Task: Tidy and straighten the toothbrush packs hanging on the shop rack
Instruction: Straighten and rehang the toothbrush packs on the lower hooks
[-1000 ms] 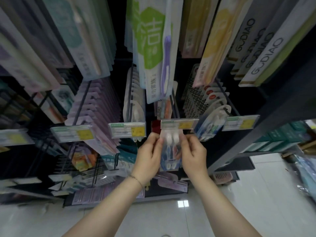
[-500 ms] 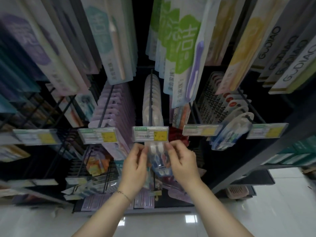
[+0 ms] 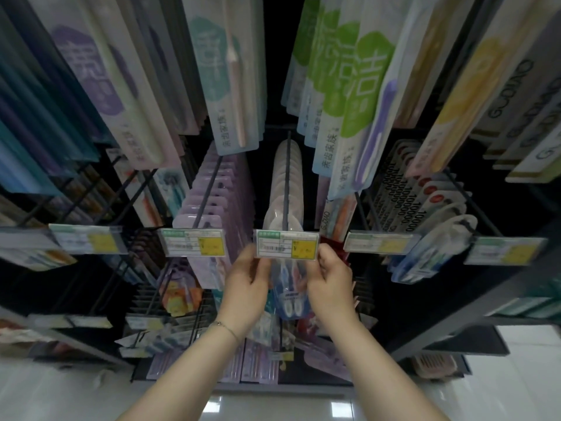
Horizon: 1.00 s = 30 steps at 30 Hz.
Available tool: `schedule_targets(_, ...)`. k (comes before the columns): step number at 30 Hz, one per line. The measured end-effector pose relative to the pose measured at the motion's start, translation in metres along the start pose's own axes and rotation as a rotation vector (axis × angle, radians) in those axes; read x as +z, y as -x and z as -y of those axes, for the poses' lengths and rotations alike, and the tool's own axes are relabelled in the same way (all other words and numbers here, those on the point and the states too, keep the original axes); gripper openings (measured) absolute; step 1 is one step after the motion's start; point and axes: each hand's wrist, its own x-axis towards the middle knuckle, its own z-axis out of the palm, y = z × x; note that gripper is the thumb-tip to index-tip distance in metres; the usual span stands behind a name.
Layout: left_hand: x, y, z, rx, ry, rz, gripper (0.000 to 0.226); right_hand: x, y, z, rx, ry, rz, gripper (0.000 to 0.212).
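A clear toothbrush pack (image 3: 288,291) with blue brushes hangs at the front of a black peg (image 3: 287,183), just under a price tag (image 3: 287,248) with a yellow patch. My left hand (image 3: 247,287) pinches the pack's upper left edge. My right hand (image 3: 329,284) pinches its upper right edge. Behind it, a row of clear packs (image 3: 283,189) hangs along the same peg. The top of the held pack is hidden behind the price tag.
Lilac packs (image 3: 215,196) fill the peg to the left, white and blue packs (image 3: 431,238) the peg to the right. Long boxed brushes (image 3: 355,95) hang overhead. Lower pegs carry more packs (image 3: 179,296). Shiny floor tiles (image 3: 501,396) lie below.
Both hands moved left from the neighbouring peg to this one and now pinch the front pack up under its price tag. The view has shifted closer.
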Motion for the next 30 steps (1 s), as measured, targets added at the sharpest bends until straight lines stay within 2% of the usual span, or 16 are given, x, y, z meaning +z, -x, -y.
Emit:
schedule_targets(5, 0.012, -0.018, -0.002, 0.0, -0.011, -0.059, 0.026, 0.013, -0.024, -0.013, 0.088, 0.004, -0.06, 0.017)
schedule_targets(10, 0.022, -0.03, 0.004, -0.027, -0.042, -0.157, 0.041, 0.017, -0.04, -0.024, 0.012, 0.027, -0.073, 0.01)
schedule_targets(14, 0.024, -0.033, 0.016, 0.041, -0.054, -0.152, 0.027, 0.006, -0.041, -0.019, -0.019, 0.038, -0.062, 0.009)
schedule_targets(18, 0.023, -0.028, 0.027, 0.095, -0.063, -0.139, 0.026, -0.009, -0.042, -0.019, -0.028, 0.042, -0.088, 0.014)
schedule_targets(21, 0.027, -0.016, 0.026, 0.152, -0.101, -0.136, 0.014, -0.017, -0.043, -0.025, -0.023, 0.101, -0.151, 0.026)
schedule_targets(22, 0.029, -0.011, 0.026, 0.17, -0.123, -0.129, 0.005, -0.02, -0.043, -0.027, -0.035, 0.101, -0.179, 0.028)
schedule_targets(25, 0.04, 0.0, 0.025, 0.266, -0.182, -0.047, 0.018, -0.031, -0.044, -0.032, -0.12, 0.134, -0.269, 0.029)
schedule_targets(30, 0.072, -0.01, 0.029, 0.345, -0.213, 0.108, 0.007, -0.044, -0.064, -0.047, -0.119, 0.124, -0.302, 0.03)
